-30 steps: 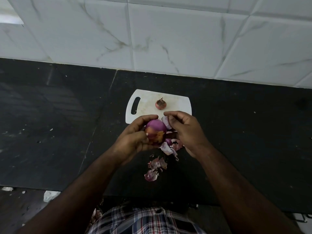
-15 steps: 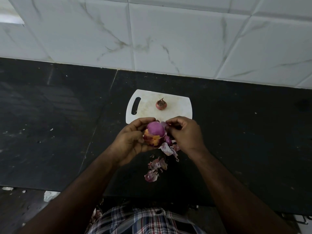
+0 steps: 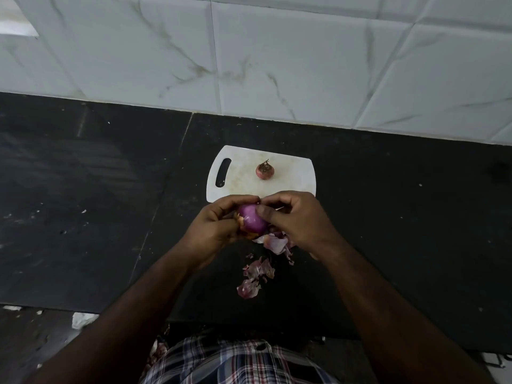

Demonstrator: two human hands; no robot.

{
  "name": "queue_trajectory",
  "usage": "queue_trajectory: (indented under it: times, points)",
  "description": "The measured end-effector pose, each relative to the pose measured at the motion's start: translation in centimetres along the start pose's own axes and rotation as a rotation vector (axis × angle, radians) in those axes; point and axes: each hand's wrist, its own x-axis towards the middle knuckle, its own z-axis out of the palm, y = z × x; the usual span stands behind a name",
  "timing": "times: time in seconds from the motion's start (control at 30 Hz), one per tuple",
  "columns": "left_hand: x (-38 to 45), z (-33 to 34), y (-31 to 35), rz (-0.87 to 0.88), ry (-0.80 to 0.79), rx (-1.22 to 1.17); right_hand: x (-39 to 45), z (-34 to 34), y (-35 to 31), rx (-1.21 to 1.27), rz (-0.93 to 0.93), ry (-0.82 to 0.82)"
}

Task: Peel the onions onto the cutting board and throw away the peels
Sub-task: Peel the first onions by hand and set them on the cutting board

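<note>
My left hand [image 3: 214,227] grips a purple onion [image 3: 250,221] just in front of the near edge of the white cutting board [image 3: 293,180]. The onion's upper side is bare and shiny, and orange-brown skin still clings to its lower left. My right hand [image 3: 296,220] curls over the onion's right side, thumb and fingertips pinching at its top. A smaller unpeeled onion [image 3: 265,170] sits upright on the board. Loose purple peels [image 3: 256,275] lie on the black counter below my hands.
The black stone counter [image 3: 83,203] stretches left and right of the board, with a white marble-tiled wall [image 3: 277,56] behind it. The counter's front edge runs near my checked shirt [image 3: 235,361]. Bits of white debris lie on the floor at lower left.
The onion has been turned in my left hand, showing more bare purple. My right hand moved left onto the onion's top and right side.
</note>
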Motion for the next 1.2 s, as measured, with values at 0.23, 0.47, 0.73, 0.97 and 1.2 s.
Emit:
queue_trajectory:
  times: [0.23, 0.47, 0.73, 0.97, 1.2]
  points:
    - [0.2, -0.4, -0.2, 0.064, -0.009, 0.115, 0.0, -0.2, 0.6, -0.064, -0.056, 0.027]
    - [0.4, -0.1, 0.0, 0.076, -0.016, 0.152, -0.1, 0.1, 0.5, -0.115, -0.061, 0.092]
    - [0.6, 0.1, 0.2, 0.093, -0.019, 0.187, -1.0, 0.5, -1.1, -0.372, -0.205, 0.124]
    - [0.6, -0.1, 0.0, 0.087, -0.024, 0.154, -0.8, 0.7, -1.0, -0.426, -0.173, 0.147]
    - [0.5, -0.3, 0.1, 0.04, -0.028, 0.106, -0.3, -0.2, -0.7, -0.138, -0.039, 0.082]
